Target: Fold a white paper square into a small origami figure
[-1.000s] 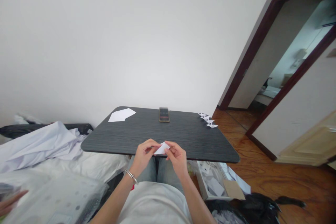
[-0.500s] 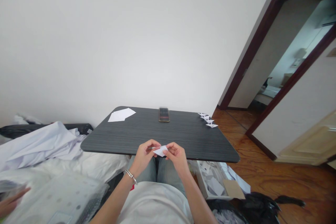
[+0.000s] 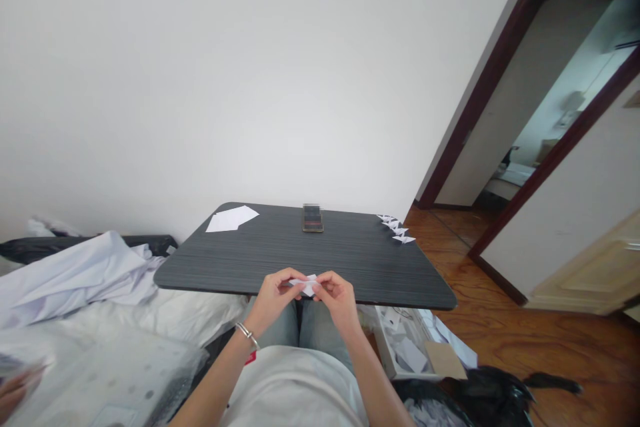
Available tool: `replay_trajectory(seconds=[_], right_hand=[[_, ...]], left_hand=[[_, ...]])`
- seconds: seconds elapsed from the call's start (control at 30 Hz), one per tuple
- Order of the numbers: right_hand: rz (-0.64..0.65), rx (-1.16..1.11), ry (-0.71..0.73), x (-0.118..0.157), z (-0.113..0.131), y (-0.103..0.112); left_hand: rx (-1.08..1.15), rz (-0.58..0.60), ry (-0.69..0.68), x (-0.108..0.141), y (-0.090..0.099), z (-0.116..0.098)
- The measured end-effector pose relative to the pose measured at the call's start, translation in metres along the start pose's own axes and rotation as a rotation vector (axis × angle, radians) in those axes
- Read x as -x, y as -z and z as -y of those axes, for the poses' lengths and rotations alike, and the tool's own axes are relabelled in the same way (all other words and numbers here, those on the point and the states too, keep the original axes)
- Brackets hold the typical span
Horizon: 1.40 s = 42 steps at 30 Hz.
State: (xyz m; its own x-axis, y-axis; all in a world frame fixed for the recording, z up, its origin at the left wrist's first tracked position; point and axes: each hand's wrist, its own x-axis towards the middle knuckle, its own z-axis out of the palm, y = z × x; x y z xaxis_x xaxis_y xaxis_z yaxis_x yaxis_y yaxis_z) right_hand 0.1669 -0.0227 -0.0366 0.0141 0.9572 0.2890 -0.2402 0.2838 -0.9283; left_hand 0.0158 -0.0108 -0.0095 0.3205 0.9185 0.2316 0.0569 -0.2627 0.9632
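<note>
A small folded white paper (image 3: 310, 286) is pinched between my two hands, over the near edge of the dark table (image 3: 280, 250). My left hand (image 3: 279, 293) grips its left side with thumb and fingers. On its right side my right hand (image 3: 334, 291) holds it the same way. Several folded white paper pieces (image 3: 400, 231) stand in a row at the table's right end. Flat white sheets (image 3: 231, 219) lie at the back left. A phone-like dark object (image 3: 313, 219) rests at the back middle.
Below the table's right side is a box (image 3: 407, 350) with papers, beside black bags (image 3: 495, 393). White cloth (image 3: 90, 277) and a plastic-wrapped item (image 3: 130, 373) lie at left. Another person's blurred hand (image 3: 20, 388) shows at the lower left edge.
The paper between my fingers has changed from a flat diamond to a shape with parts spread outward. My hands have barely shifted. The other person's hand has moved left.
</note>
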Motion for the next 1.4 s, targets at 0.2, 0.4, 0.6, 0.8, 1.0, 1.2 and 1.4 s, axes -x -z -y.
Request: replay_trajectory(seconds=[0.2, 0.4, 0.6, 0.8, 1.0, 1.2, 1.4], right_hand=[[0.016, -0.078, 0.004, 0.0, 0.002, 0.0], [-0.027, -0.108, -0.035, 0.002, 0.003, -0.002], [-0.02, -0.097, -0.085, 0.001, 0.007, -0.005], [0.006, -0.077, -0.05, 0.002, 0.005, -0.004], [-0.045, -0.055, 0.008, 0.002, 0.001, -0.004], [-0.111, 0.001, 0.003, 0.001, 0.004, -0.003], [-0.15, 0.022, 0.007, 0.001, 0.007, -0.002]], left_hand=[[0.107, -0.011, 0.036, -0.002, 0.003, 0.005], [0.147, -0.072, 0.084, -0.001, 0.001, 0.007], [0.144, -0.068, 0.08, -0.001, 0.0, 0.005], [0.152, -0.05, 0.096, -0.001, 0.0, 0.0], [0.132, -0.012, 0.075, 0.0, -0.001, -0.002], [0.168, -0.021, 0.08, 0.0, -0.002, -0.007], [0.19, 0.005, 0.089, 0.0, -0.002, -0.009]])
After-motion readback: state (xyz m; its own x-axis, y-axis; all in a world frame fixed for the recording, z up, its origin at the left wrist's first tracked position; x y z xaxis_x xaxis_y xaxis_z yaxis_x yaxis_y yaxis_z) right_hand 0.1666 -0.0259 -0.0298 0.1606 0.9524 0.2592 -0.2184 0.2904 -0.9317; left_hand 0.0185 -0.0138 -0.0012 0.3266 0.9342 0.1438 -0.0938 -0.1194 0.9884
